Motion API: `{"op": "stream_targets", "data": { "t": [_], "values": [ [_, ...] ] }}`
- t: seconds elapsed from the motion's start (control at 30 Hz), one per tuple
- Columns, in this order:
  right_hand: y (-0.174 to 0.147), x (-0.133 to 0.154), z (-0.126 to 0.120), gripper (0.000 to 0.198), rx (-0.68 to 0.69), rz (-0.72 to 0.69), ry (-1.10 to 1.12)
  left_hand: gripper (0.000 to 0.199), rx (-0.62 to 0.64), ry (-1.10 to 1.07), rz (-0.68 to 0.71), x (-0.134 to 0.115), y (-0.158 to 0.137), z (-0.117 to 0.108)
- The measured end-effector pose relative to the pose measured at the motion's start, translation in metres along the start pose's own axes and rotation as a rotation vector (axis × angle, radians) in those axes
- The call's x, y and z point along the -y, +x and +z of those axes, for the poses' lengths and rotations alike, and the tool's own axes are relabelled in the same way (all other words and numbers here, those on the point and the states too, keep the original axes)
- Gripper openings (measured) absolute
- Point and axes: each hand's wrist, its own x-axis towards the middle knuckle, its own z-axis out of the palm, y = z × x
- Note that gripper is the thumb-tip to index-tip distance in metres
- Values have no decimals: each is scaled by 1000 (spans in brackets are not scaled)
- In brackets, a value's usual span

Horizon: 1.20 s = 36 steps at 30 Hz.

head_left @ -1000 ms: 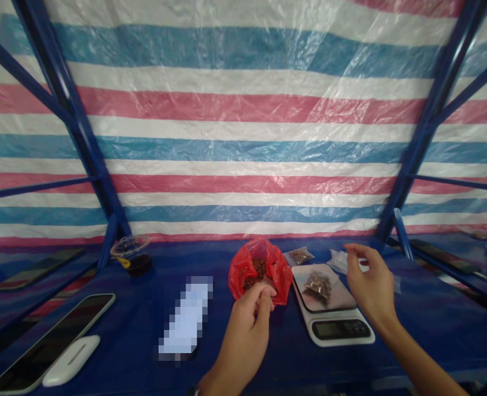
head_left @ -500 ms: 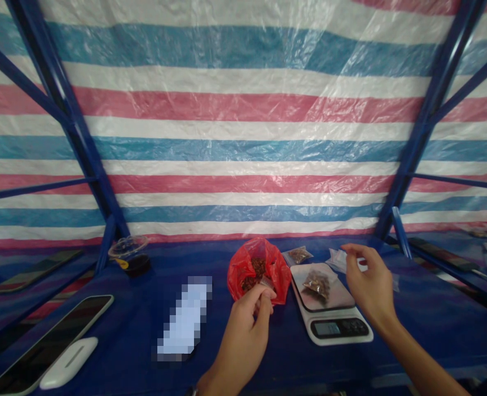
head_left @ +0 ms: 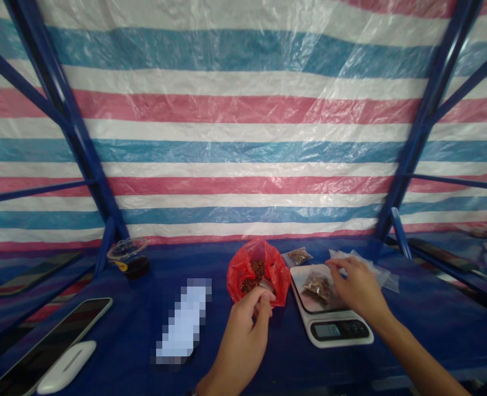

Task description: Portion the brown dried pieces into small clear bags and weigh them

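A red plastic bag [head_left: 243,269] holding brown bits stands open at the middle of the blue table. My left hand [head_left: 247,324] pinches its near edge. Right of it a white kitchen scale [head_left: 338,330] carries a small clear packet of brown bits [head_left: 316,285] on its platform. My right hand [head_left: 357,289] hovers over the platform, fingertips at the packet's right side; I cannot tell whether it touches or grips it. A second filled packet [head_left: 299,256] lies behind the scale.
Empty clear packets [head_left: 381,275] lie right of the scale. A clear cup with dark liquid [head_left: 130,257], a phone [head_left: 49,344] and a white oval device [head_left: 66,367] are at the left. Blue frame posts [head_left: 82,154] flank the table; a striped tarp hangs behind.
My right hand has come down and to the left, from above the loose packets to the scale platform next to the packet. My left hand has stayed on the red bag.
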Motion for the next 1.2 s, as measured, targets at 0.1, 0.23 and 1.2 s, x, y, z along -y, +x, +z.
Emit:
{"op": "stream_targets", "data": {
  "t": [0.1,0.23,1.2],
  "values": [
    [-1,-7,6,37,90,42,-153,40,-1,-1,6,1,0,0],
    [3,-11,7,32,95,54,-169,40,10,-5,10,1,0,0],
    [-22,147,-45,16,658,205,1126,51,-45,-294,-56,-16,4,8]
  ]
}}
